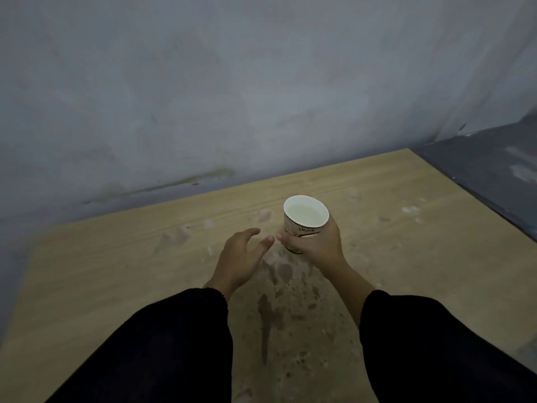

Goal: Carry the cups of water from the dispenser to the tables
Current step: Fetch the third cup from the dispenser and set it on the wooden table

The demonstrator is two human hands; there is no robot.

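1. Counter [116,286]: a wood-grain slab fills the lower two thirds of the frame. Its far edge runs along the wall [203,82] from centre left to upper right; its right edge drops diagonally toward the lower right, with dark floor [494,170] beyond it. The left corner is rounded.
2. Open room: the counter surface to the left of the hands and behind the cup is bare of objects; the right side is likewise bare up to the edge.
3. Cup [305,219]: a paper cup, upright, just right of frame centre, held above or at the counter surface; contact with the surface cannot be told. The white interior holds pale liquid close to the rim. The outer wall carries dark printed lettering on a light ground.
4. Right hand [316,248]: wrapped round the lower body of the cup, fingers curled across its front, thumb side behind.
5. Left hand [241,257]: spread loosely, fingers apart, holding nothing, its fingertips just beside the cup and the right fingers without touching.
6. Surfaces: the counter shows dark wet-looking stains and pale smudges near the centre; the wall is grey, mottled plaster with a brownish streak near its base. Both sleeves [162,350] are dark cloth.
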